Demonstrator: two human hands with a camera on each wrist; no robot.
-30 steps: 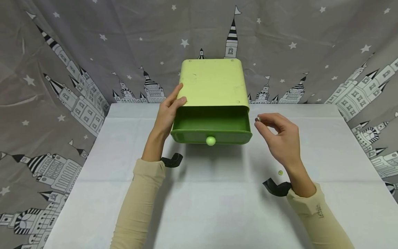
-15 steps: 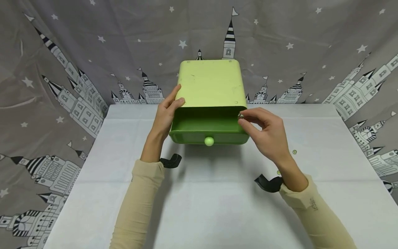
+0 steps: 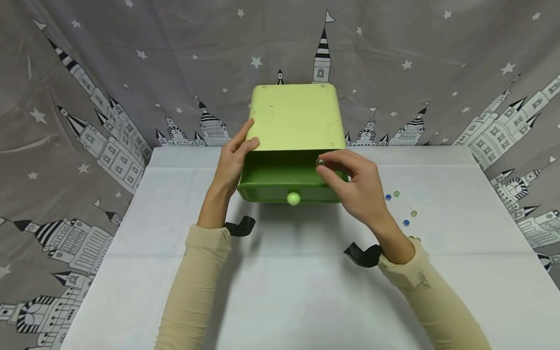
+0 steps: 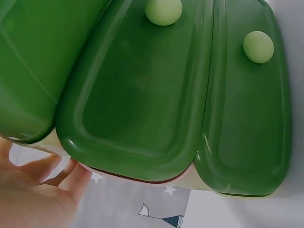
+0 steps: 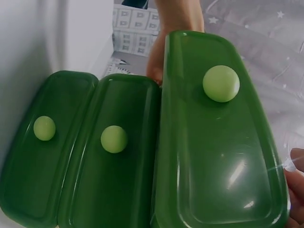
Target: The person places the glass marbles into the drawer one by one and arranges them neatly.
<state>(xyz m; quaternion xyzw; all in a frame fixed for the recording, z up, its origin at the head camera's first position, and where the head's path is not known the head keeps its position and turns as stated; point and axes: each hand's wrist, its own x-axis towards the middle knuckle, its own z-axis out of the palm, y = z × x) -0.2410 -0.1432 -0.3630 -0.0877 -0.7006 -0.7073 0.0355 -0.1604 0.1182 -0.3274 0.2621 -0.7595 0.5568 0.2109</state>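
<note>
A small toy-like drawer cabinet [image 3: 295,116] with a pale yellow-green body stands at the middle back. Its top green drawer [image 3: 262,192], with a round knob [image 3: 293,198], is pulled out. My left hand [image 3: 228,170] rests on the cabinet's left side, thumb and index finger lying straight at the top edge. Over the right part of that drawer, my right hand [image 3: 356,187] pinches a small clear, shiny glass bead [image 3: 320,162] between thumb and fingertips. The left wrist view shows two lower drawers [image 4: 137,95] pushed in. Part of the drawer's floor is hidden.
Several small blue and green glass beads lie on the white table [image 3: 280,291] to the right, among them a blue one [image 3: 406,222] and a green one [image 3: 413,213]. Behind the cabinet hangs a grey curtain [image 3: 175,48] printed with castles and stars.
My right hand has moved left with the glass bead, from beside the cabinet to over the open drawer, uncovering more beads on the table. My left hand has stayed on the cabinet.
</note>
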